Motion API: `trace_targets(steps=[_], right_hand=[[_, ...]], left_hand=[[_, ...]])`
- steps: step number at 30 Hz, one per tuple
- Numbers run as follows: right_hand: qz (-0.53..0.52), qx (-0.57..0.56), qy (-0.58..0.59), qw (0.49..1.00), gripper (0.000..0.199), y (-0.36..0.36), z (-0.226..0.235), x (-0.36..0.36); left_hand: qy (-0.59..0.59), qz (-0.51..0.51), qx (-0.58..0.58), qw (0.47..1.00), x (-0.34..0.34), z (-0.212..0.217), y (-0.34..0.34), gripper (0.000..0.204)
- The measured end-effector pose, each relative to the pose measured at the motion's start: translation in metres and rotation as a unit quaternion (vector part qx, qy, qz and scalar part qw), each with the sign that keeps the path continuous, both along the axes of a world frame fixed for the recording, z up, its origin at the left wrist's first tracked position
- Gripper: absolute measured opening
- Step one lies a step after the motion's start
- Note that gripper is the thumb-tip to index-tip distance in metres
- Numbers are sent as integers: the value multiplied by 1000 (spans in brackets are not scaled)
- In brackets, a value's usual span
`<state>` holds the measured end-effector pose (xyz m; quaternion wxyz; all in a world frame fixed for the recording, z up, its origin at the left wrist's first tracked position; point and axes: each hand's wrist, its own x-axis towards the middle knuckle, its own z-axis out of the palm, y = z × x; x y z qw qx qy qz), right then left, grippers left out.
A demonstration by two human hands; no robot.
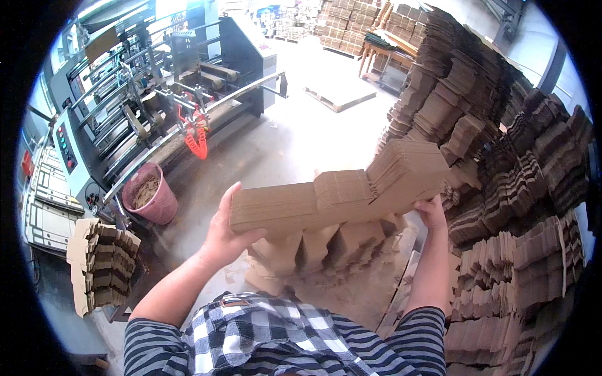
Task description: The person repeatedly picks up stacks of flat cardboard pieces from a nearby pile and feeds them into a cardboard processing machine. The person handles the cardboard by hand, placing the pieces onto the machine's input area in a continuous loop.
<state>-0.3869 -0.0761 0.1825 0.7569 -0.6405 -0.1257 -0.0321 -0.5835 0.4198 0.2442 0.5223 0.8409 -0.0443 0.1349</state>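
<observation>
In the head view, both hands carry a thick bundle of flat die-cut cardboard blanks (342, 194) in the air in front of the person's chest, above the concrete floor (295, 138). The bundle's long axis runs left to right across the picture, rising slightly toward the right, where its stepped end fans upward. The sheets stand on edge, so their stacked edges face up toward the camera.

The left hand (224, 235) is clamped on the bundle's left end, thumb on the near face and fingers wrapped up over the far side. The right hand (433, 212) grips the underside of the right end, its fingers closed against the cardboard.

Directly under the bundle, a lower row of cardboard blanks (320, 247) stands on a wooden pallet (401, 276). To the right, a tall wall of stacked cardboard blanks (514, 188) fills the picture's side. On the left stands a grey folding machine (157, 94) with a red coiled hose (197, 143); a pink bucket (152, 194) with scraps sits beside it, and a small pile of printed blanks (100, 263) rests lower left.
</observation>
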Motion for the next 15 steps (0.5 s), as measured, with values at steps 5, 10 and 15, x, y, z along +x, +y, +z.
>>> trace_targets(steps=[5, 10, 15], right_hand=[[-34, -53, 15, 998, 58, -8, 9, -6], [-4, -174, -5, 985, 66, -39, -14, 15], [-38, -97, 14, 995, 79, 8, 34, -15]], left_hand=[[-191, -20, 281, 940, 15, 95, -35, 105], [-51, -115, 407, 905, 76, 108, -121, 85], [30, -144, 335, 931, 101, 93, -106, 54]])
